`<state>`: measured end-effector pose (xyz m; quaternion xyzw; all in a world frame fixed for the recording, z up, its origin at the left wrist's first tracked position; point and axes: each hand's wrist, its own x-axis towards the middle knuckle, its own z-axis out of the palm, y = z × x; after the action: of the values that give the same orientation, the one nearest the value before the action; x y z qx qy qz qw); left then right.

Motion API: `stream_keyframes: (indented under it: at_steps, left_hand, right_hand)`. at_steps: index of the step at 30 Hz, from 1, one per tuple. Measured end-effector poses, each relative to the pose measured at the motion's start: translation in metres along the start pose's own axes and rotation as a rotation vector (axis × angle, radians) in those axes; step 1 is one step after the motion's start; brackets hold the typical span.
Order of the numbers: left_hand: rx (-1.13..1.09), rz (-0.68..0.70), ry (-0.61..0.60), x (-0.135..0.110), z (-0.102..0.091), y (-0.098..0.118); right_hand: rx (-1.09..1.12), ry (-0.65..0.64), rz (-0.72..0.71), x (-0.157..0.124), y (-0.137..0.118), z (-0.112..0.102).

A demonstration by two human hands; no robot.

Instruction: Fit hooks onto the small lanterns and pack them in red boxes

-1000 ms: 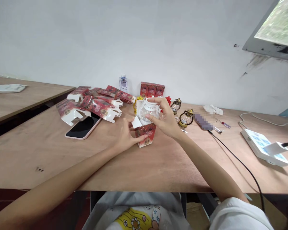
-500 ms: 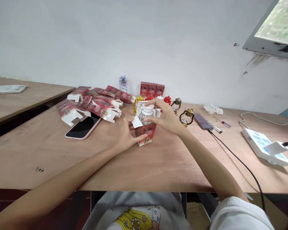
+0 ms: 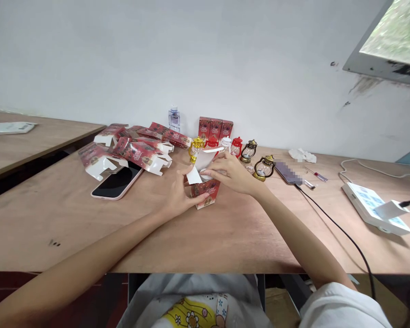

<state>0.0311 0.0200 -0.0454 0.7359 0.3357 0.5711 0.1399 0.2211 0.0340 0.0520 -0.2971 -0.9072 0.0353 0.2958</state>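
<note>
The left hand (image 3: 179,193) curls around a glossy red printed carton (image 3: 210,193), thumb flat on its near face and fingers at its left side, holding it upright on the smooth brownish wooden table (image 3: 225,241). The right hand (image 3: 234,175) bends over the carton's mouth, thumb and fingers half curled; whether they pinch anything cannot be told. Two matte white card flaps show, a small one (image 3: 193,176) folding out to the left and a taller one (image 3: 205,159) rising on the far side. Between them, a white rounded piece (image 3: 204,172) sits low in the opening, mostly covered. Just beyond stand six small lanterns with clear, bulging bodies: one shiny gold (image 3: 195,148), two red, one white (image 3: 226,142) and two dark bronze, the nearer one (image 3: 264,168) to the right. Farther back, three narrow upright red boxes (image 3: 215,128) stand side by side near one clear plastic bottle (image 3: 174,119). To the left, several creased, glossy open cartons (image 3: 140,152) overlap too much for a sure count, beside one pink-rimmed phone (image 3: 118,182). To the right lie a second phone (image 3: 287,173) on a black cable, one crumpled white tissue (image 3: 302,156) and one boxy white power strip (image 3: 376,209).
</note>
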Motion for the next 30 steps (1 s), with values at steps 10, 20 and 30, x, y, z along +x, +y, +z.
stream_keyframes:
  at_steps: [10, 20, 30]
  left_hand:
    - [-0.007, 0.123, -0.103, -0.001, -0.006, 0.006]
    - [0.121, 0.305, -0.169, 0.004, -0.012, 0.006]
    - [-0.004, 0.126, -0.206, 0.006, -0.01, 0.001]
  right_hand:
    - [0.513, 0.331, 0.084, -0.009, -0.003, -0.003]
    - [0.581, 0.352, 0.184, -0.002, 0.01, 0.02]
    - [0.651, 0.13, -0.011, -0.008, -0.006, 0.016]
